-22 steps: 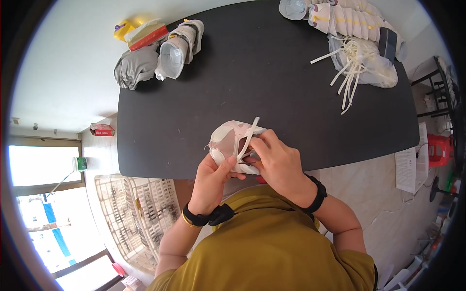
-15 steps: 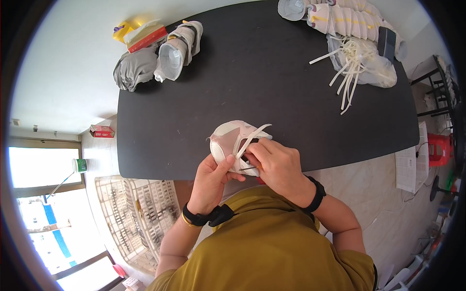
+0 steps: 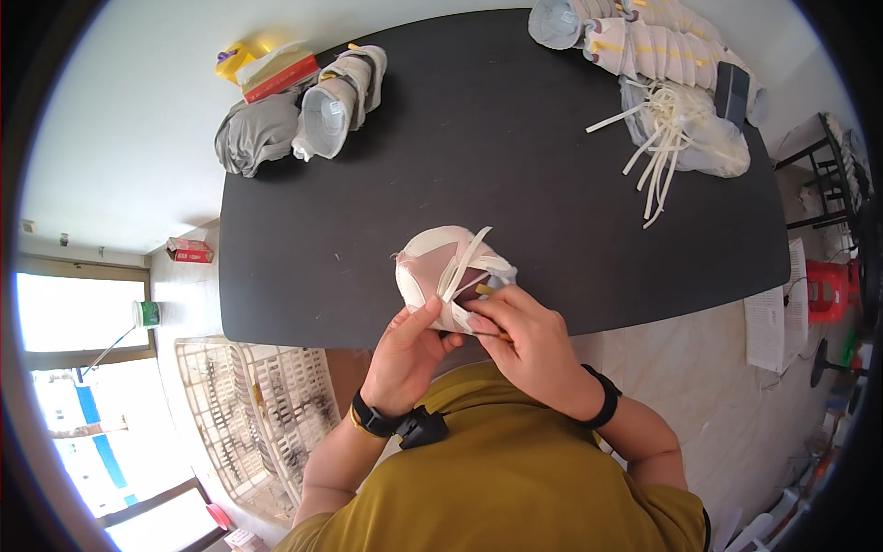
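A white and dusty-pink shoe upper (image 3: 432, 269) is held just above the near edge of the black table. My left hand (image 3: 409, 350) is closed around its near left side, thumb on top. A flat white lace (image 3: 466, 262) is threaded there, its loose end pointing up and away. At the upper's opening, beside a yellowish tab (image 3: 485, 289), my right hand (image 3: 529, 345) is closed in a pinch. A thin dark rod-like tool (image 3: 487, 334) shows at its fingertips; its exact kind is hidden.
On the black table (image 3: 460, 138), nested shoe uppers (image 3: 644, 51) and a bundle of white laces (image 3: 664, 129) on a plastic bag lie far right, by a dark phone-like object (image 3: 732, 92). More uppers (image 3: 336, 106) stand far left. A plastic crate (image 3: 262, 414) is below left.
My right hand has shifted slightly nearer and bent further in at the opening, and the yellowish tab now shows. The lace end stands more upright. My left hand keeps its grip.
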Demonstrator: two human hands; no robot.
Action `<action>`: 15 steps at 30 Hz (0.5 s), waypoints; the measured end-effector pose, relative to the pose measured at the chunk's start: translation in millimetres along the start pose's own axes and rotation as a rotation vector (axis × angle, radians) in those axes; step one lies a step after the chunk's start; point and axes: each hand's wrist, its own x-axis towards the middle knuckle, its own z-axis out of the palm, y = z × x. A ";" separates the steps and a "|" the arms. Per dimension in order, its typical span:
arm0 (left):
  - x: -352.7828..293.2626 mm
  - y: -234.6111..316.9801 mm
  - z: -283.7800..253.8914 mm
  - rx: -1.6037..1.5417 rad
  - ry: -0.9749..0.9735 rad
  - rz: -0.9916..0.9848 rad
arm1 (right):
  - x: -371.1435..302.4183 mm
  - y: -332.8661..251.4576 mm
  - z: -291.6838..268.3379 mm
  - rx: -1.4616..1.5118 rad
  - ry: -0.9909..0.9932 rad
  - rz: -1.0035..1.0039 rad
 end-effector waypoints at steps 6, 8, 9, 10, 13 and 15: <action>-2.3 -1.6 -4.7 0.016 -0.025 -0.020 | -0.6 6.4 4.1 0.388 -0.084 0.182; -1.9 0.6 -6.5 0.011 -0.017 -0.013 | -3.3 3.7 8.1 0.431 -0.028 0.180; -1.4 -0.4 -7.0 0.003 -0.011 -0.010 | -4.1 3.7 8.7 0.471 0.028 0.180; -1.6 -2.6 -7.4 0.001 -0.008 -0.006 | -2.9 4.4 8.8 0.472 0.024 0.179; -4.8 -8.7 -5.6 0.069 0.053 0.024 | 1.6 6.1 9.0 0.411 0.056 0.088; -4.1 -9.8 -3.2 0.127 0.024 0.056 | 6.1 10.2 8.8 0.443 0.059 0.217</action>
